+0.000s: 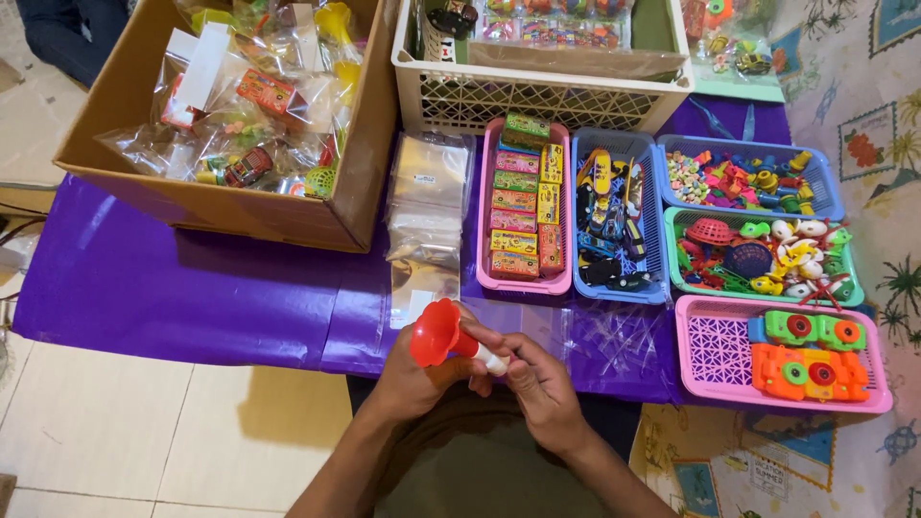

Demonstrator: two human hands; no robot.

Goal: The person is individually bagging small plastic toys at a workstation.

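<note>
Between both hands [480, 379], red toy horn [451, 341], lying slantwise, bell pointing upper-left

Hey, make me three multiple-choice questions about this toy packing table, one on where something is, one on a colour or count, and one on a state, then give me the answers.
1. Where does the stack of clear bags lie?
A. Between the cardboard box and the pink tray of small boxes
B. Inside the white basket
C. On the floor tiles

2. What colour is the horn's bell?
A. Blue
B. Red
C. Green

3. How is the horn held?
A. Lying loose on the purple cloth
B. Held by both hands above the table edge
C. Packed in the cardboard box

Answers:
1. A, the bags sit on the purple cloth between the cardboard box and the pink tray.
2. B, the flared end is red, with a white mouthpiece.
3. B, the left hand grips under the bell and the right hand pinches the white end.
</note>
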